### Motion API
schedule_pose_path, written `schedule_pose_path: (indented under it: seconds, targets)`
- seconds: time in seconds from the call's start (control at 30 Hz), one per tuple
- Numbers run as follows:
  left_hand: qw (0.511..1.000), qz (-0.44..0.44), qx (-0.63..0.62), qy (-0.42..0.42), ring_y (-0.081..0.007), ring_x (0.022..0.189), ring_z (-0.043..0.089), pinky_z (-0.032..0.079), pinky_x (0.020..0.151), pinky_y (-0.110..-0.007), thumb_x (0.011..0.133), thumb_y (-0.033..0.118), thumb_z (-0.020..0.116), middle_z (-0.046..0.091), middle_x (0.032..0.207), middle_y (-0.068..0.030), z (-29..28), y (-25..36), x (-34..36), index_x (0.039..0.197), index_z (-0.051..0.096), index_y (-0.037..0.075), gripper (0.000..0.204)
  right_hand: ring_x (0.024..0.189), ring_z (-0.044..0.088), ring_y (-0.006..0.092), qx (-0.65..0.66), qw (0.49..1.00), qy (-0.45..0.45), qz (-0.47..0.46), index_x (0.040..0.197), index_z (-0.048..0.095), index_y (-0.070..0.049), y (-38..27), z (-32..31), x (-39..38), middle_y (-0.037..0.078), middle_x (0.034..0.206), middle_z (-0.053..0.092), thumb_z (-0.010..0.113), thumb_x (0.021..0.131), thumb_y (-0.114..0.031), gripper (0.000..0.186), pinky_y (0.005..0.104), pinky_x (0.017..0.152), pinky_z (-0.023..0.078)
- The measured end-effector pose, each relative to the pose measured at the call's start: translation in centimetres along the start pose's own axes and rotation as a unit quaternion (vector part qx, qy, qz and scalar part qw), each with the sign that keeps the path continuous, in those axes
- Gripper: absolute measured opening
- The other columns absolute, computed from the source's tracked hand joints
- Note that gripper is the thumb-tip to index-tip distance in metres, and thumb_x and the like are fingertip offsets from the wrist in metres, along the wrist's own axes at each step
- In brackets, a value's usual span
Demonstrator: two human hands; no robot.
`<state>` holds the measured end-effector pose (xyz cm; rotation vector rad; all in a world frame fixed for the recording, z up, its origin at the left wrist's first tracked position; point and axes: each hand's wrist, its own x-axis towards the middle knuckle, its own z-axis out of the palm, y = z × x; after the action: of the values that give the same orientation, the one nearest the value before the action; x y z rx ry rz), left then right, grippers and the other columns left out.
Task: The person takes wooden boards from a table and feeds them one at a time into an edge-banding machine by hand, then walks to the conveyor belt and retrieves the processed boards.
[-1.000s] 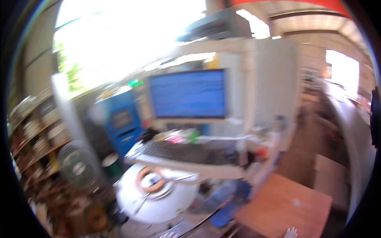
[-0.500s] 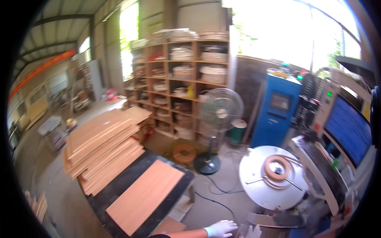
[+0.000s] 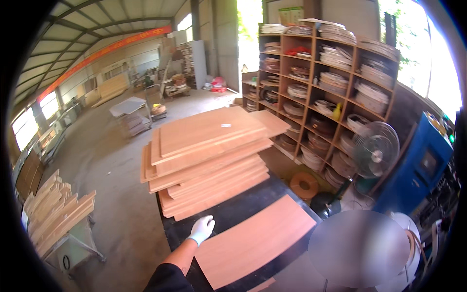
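My left hand (image 3: pixel 202 229), in a white glove, is over the black tabletop (image 3: pixel 228 214), at the near left edge of a single reddish-brown wood panel (image 3: pixel 258 238). Its fingers are loosely bent and slightly apart, with nothing visible in them; whether it touches the panel I cannot tell. Just beyond the hand rises a stack of similar panels (image 3: pixel 209 134), unevenly piled, with a small white label on top. My right hand is out of view.
Shelves (image 3: pixel 304 92) full of coiled edging strips stand behind the table. A fan (image 3: pixel 375 155) and a blue cabinet (image 3: pixel 413 165) are at right. A blurred grey round patch partly covers the white disc (image 3: pixel 411 253). Wood strips (image 3: pixel 58 214) lie on a cart at left.
The view has swung left, bringing the panel stack toward the middle. My left hand has moved from beyond the panel's right side to its left edge. The other gloved hand has left view.
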<state>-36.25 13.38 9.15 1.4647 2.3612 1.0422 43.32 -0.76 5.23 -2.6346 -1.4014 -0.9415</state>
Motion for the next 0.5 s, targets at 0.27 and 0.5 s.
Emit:
schedule_pose_path:
  seconds: [0.27, 0.5]
  targets:
    - [0.977, -0.064, 0.027, 0.201, -0.0385, 0.108, 0.060, 0.048, 0.093, -0.046, 0.090, 0.030, 0.059, 0.065, 0.114, -0.0211, -9.9, -5.4, 11.2, 0.114, 0.063, 0.002, 0.037, 0.107, 0.060, 0.0325, -0.096, 0.985, -0.140, 0.001, 0.121, 0.061, -0.001, 2.5, 6.8, 1.4, 0.016, 0.120, 0.064, 0.055, 0.091, -0.052, 0.059, 0.0440, 0.087, 0.049]
    - [0.956, -0.145, 0.181, 0.180, -0.0327, 0.131, 0.045, 0.034, 0.110, -0.046, 0.091, 0.044, 0.055, 0.052, 0.138, -0.0172, -17.5, -7.4, 20.4, 0.133, 0.052, 0.003, 0.058, 0.115, 0.058, 0.0327, 0.309, 0.825, -0.465, 0.084, 0.127, 0.058, -0.001, 1.6, -3.9, 2.7, 0.019, 0.124, 0.062, 0.060, 0.090, -0.040, 0.053, 0.0382, 0.096, 0.044]
